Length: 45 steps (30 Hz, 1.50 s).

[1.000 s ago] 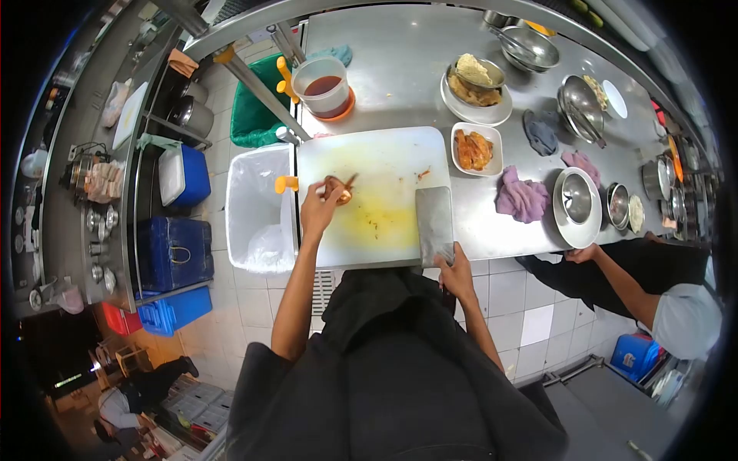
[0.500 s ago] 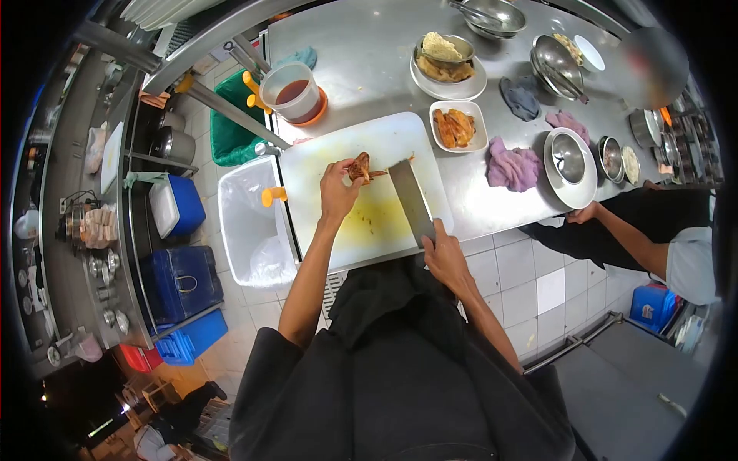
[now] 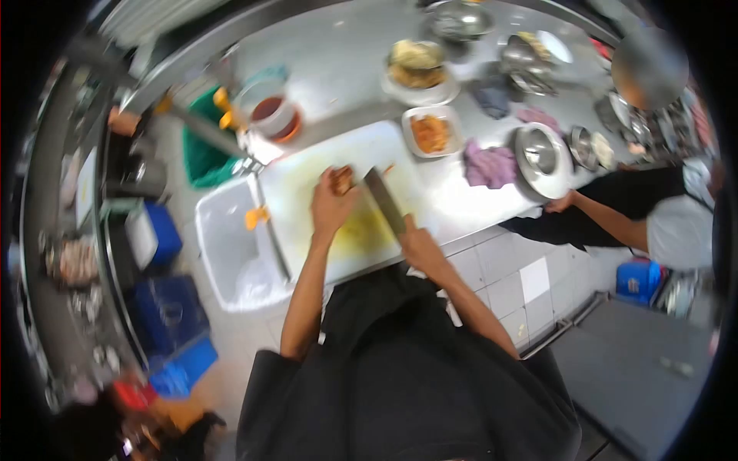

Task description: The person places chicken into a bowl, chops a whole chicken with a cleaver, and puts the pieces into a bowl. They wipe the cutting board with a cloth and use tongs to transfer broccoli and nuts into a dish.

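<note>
My left hand [image 3: 334, 210] pinches a browned piece of roast meat [image 3: 343, 179], perhaps poultry, over the white cutting board [image 3: 296, 177]. In my right hand [image 3: 423, 249] is the handle of a cleaver [image 3: 383, 201]. Its blade slants up and left across the board, just right of the meat and apart from it. Yellowish juice stains the board, and a small scrap lies near the blade's tip. Beyond the board's far right corner, a square white dish [image 3: 455, 143] holds browned meat pieces.
A tub of red-brown liquid [image 3: 269, 115] stands behind the board. A lined white bin [image 3: 231, 253] adjoins its left side. To the right lie a purple cloth [image 3: 490, 165] and a plate with a metal bowl [image 3: 540, 151]. Another person's hand [image 3: 561, 203] touches that plate.
The whole view has shifted and blurred somewhat. The cleaver is closer to the meat, with its blade seen narrower. My left hand still grips the meat, which is turned differently.
</note>
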Motion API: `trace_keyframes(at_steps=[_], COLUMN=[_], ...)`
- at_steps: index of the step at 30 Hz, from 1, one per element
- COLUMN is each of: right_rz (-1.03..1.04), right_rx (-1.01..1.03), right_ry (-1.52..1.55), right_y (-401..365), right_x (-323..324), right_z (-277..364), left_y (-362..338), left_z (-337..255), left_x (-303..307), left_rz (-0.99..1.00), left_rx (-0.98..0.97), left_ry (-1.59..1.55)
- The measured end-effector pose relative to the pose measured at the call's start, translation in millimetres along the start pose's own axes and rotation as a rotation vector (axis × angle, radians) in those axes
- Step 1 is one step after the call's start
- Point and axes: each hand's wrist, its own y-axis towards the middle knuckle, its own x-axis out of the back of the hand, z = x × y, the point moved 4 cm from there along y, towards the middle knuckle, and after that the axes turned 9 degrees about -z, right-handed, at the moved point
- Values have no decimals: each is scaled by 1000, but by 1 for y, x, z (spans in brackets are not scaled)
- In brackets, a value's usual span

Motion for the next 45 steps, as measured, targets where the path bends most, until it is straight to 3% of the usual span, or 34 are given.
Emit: trace_keyframes(at_steps=[2, 3, 5, 7, 8, 9, 11, 13, 14, 15, 17, 18, 22, 27, 29, 32, 37, 44, 45], right_rz=[13, 17, 26, 2, 18, 34, 38, 47, 51, 35, 83, 80, 120, -19, 34, 118, 138, 104, 121], right_rx=[-116, -189, -202, -228, -231, -223, -136, -75, -82, -201, -165, -167, -117, -167, -122, -67, -65, -153, -181], right_ry=[24, 48, 33, 51, 89, 95, 15, 4, 15, 3, 24, 24, -27, 2, -38, -91, -133, -79, -76], right_y=[-8, -13, -22, -29, -31, -33, -39, -44, -44, -44, -46, -47, -40, -32, -36, -34, -30, -52, -58], right_x=[13, 24, 27, 48, 52, 44, 25, 28, 37, 46, 41, 41, 46, 59, 22, 15, 25, 35, 42], right_z=[-2, 4, -4, 9, 16, 9, -7, 4, 18, 30, 42, 45, 65, 93, 59, 46, 55, 56, 57], left_y=[12, 13, 26, 43, 48, 53, 62, 66, 65, 64, 63, 62, 57, 54, 55, 52, 54, 54, 55], left_z=[53, 33, 24, 32, 13, 23, 52, 43, 23, 33, 33, 33, 31, 29, 29, 39, 47, 49, 50], left_x=[-40, -29, -13, -5, 11, 4, -5, -1, 13, 10, 16, 18, 26, 30, 33, 24, 17, -4, -1], left_rz=[64, 81, 186, 583, 760, 750, 927, 775, 909, 984, 779, 761, 788, 738, 741, 744, 840, 1000, 947], left_rx=[5, 116, 13, 216, 219, 235, -10, -375, -142, -30, -198, -165, 24, -30, -32, -81, 102, 283, 319], left_ry=[-354, -472, -328, -288, -86, -81, -216, 17, 45, -124, -90, -73, -41, -80, -86, -137, 30, -73, -67])
